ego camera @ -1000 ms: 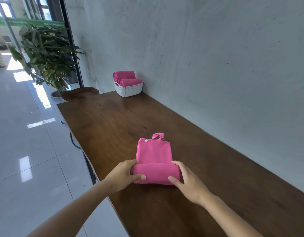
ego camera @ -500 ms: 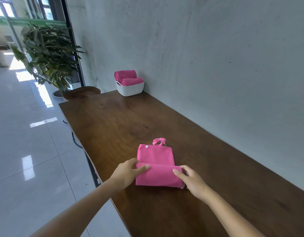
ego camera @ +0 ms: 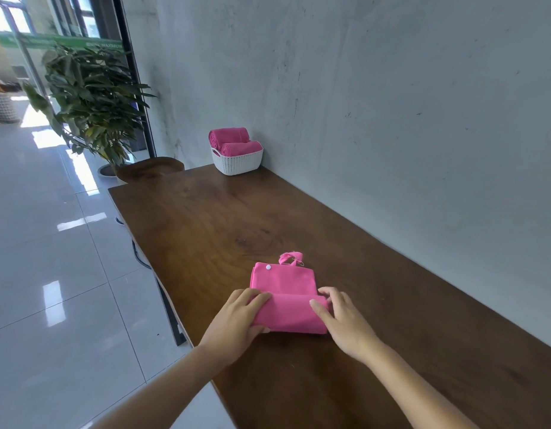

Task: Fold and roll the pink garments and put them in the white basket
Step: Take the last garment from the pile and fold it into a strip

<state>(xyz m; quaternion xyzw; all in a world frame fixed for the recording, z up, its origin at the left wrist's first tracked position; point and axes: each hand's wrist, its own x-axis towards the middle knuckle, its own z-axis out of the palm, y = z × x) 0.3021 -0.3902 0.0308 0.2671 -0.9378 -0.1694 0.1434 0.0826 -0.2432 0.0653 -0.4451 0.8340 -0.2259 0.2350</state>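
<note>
At the table's [ego camera: 206, 218] near edge, the left hand [ego camera: 237, 320] and right hand [ego camera: 345, 323] are gripping the ends of the pink garment [ego camera: 283, 283], fingers curling round its rolled part: the rolling step is under way. The flat remainder is lying just beyond, so the next move is likely calling for rolling forward evenly. Far off by the wall, the white basket [ego camera: 237, 162] is holding two pink rolls [ego camera: 234, 142].

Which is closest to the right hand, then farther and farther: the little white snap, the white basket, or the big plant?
Counting from the right hand in the head view:
1. The white snap, on the pink garment that hand holds, just ahead and to the left.
2. The white basket, at the far end of the table.
3. The potted plant, on the floor beyond the table, far left.
</note>
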